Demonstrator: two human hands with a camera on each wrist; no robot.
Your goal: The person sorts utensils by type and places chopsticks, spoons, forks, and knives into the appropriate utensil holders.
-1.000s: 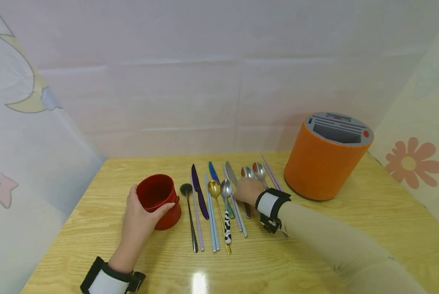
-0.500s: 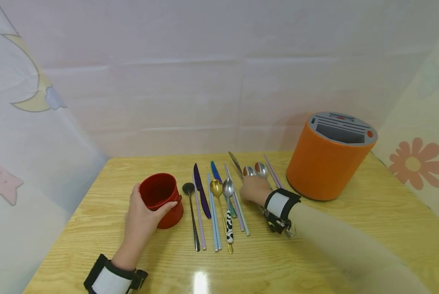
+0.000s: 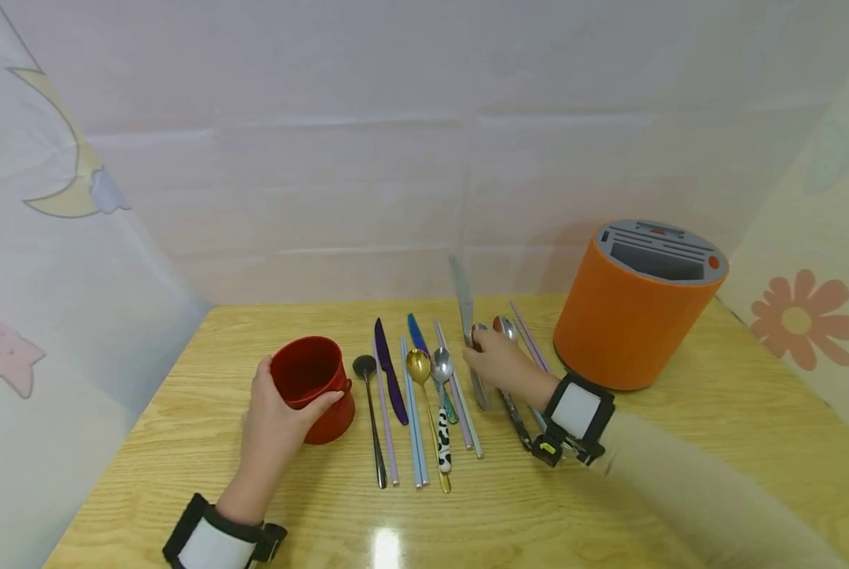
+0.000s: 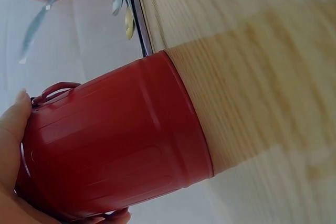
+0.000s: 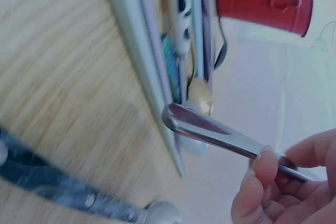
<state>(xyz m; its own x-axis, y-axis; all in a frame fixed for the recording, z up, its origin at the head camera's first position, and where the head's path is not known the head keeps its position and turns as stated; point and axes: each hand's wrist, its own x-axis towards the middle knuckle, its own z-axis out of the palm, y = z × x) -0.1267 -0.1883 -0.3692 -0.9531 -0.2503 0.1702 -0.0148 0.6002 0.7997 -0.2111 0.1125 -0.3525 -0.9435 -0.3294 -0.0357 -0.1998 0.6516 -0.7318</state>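
Steel glints above a pale wooden table [image 3: 681, 442] as a person's right hand [image 3: 499, 363] lifts a silver knife [image 3: 463, 296] clear of a row of cutlery, blade pointing up and tilted slightly away. The fingers and thumb pinch the knife by its handle; the right wrist view shows the handle's rounded end jutting out past the curled fingertips [image 5: 262, 163].

The red cup [image 3: 312, 387] serves as the marker here. The left hand [image 3: 271, 423] wraps around its near side, thumb on one flank and fingers curled round the other, with the cup standing upright on the table. Just to the cup's right lies a dark long-handled spoon [image 3: 371, 419], then a purple knife [image 3: 390, 371], pale chopsticks [image 3: 412, 423], a gold spoon [image 3: 424, 395] and a silver spoon with a cow-patterned handle [image 3: 441, 419], all laid side by side. The raised silver knife hangs further right of the cup, beyond that row, above two more spoons [image 3: 503, 328] that lie partly behind the hand.

Well to the right of the cup, near the far corner, stands an orange cylindrical holder [image 3: 627, 324] with a grey slotted top.
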